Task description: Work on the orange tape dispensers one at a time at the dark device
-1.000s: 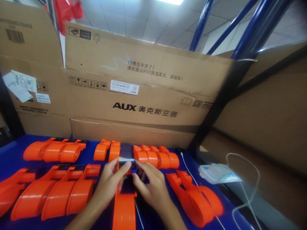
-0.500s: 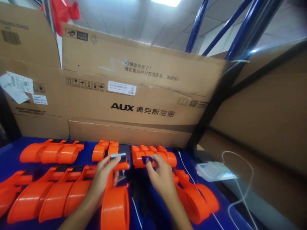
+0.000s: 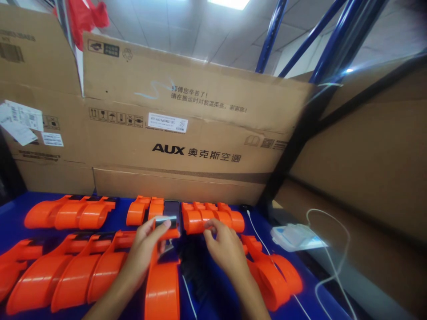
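Observation:
My left hand (image 3: 149,242) is closed around an orange tape dispenser (image 3: 163,284), with the thumb on its black-and-silver toothed end. The round part of the dispenser hangs below the fingers, towards me. To the right, my right hand (image 3: 224,244) is apart from that dispenser, its fingers curled and the thumb and index finger close together. Whether anything is between those fingertips is hidden. Just beyond them stands a row of several orange dispensers (image 3: 213,218). A dark phone-like slab (image 3: 172,209) lies behind the held dispenser.
Several more dispensers (image 3: 71,275) line the blue tabletop (image 3: 120,209) on the left, and others (image 3: 276,280) lie at the right. A white cable (image 3: 347,249) loops by a clear plastic box (image 3: 296,235). Cardboard (image 3: 200,178) walls the back, beside a dark rack post (image 3: 283,164).
The small dark blue piece between my right fingertips no longer shows. My right fingers have curled in more. My left hand keeps its hold on the dispenser, and the view has shifted slightly.

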Available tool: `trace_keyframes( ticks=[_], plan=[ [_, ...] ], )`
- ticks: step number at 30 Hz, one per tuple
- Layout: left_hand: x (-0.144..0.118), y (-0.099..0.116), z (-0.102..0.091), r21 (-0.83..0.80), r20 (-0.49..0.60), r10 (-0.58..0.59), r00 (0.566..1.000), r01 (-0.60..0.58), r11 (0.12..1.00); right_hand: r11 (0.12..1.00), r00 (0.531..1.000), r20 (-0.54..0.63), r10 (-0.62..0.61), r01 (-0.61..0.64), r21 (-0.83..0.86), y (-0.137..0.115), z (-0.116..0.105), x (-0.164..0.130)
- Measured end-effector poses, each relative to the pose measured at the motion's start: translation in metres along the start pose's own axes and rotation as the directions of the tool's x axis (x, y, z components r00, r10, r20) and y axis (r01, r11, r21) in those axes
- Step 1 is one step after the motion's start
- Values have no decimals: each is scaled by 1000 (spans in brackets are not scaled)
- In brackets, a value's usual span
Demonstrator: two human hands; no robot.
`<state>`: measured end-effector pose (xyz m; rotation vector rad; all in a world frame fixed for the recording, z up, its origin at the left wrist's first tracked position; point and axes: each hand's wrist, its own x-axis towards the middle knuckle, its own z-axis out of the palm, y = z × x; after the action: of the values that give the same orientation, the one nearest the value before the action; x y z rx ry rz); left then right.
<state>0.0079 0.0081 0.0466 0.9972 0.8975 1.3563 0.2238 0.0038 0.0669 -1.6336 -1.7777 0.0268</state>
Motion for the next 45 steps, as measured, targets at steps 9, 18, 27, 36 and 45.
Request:
trace_keyframes(
  ticks=[9, 18, 27, 36, 45],
  plan=[
    [-2, -5, 6, 62, 115, -9, 993, 2, 998, 810, 904, 58, -424, 351, 470, -38, -4, -12],
    [0, 5, 0, -73, 86, -34, 996, 40, 997, 867, 960, -121, -254, 281, 411, -25, 6, -8],
    [9, 24, -11, -186, 102, -104, 989, 122, 975, 921, 949, 119, -291, 244, 304, -10, -15, -1],
    [4, 16, -10, -134, 172, -72, 982, 95, 986, 929, 820, 450, -354, 251, 272, 12, -31, -15],
    [-3, 5, 3, -51, 32, 30, 999, -28, 998, 900, 883, 348, -315, 162, 404, -2, -26, -3]
  ],
)
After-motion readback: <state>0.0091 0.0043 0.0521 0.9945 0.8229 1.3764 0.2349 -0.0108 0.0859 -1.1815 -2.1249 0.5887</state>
